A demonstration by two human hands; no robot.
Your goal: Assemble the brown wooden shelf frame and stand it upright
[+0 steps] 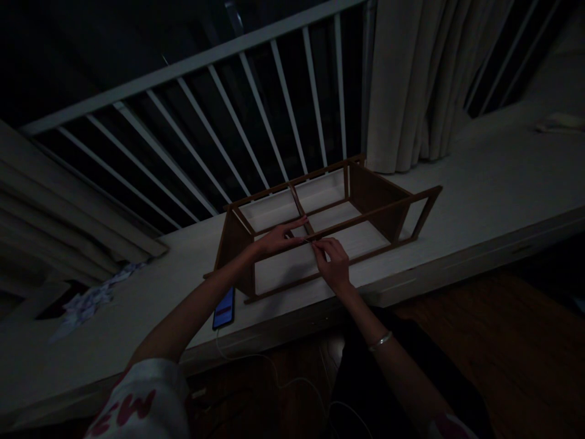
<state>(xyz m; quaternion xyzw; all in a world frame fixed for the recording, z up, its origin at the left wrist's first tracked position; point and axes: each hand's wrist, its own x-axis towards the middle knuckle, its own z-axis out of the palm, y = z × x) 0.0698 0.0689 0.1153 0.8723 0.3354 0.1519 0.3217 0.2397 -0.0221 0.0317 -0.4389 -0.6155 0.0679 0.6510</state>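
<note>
A brown wooden rack frame (375,198) lies on its side on a pale ledge (479,183). My left hand (274,241) rests on the middle of its front rail (365,221), fingers stretched toward a cross slat (299,207). My right hand (334,261) is beside it, fingertips pinched at the same joint, where rail and slat meet. What the pinch holds is too small and dark to make out. A thin bracelet (380,341) is on my right wrist.
A phone (223,308) with a lit screen lies on the ledge's front edge, its white cable (274,372) trailing to the wooden floor. White railing bars (256,116) and curtains (411,85) stand behind. Crumpled patterned cloth (89,302) sits at the left.
</note>
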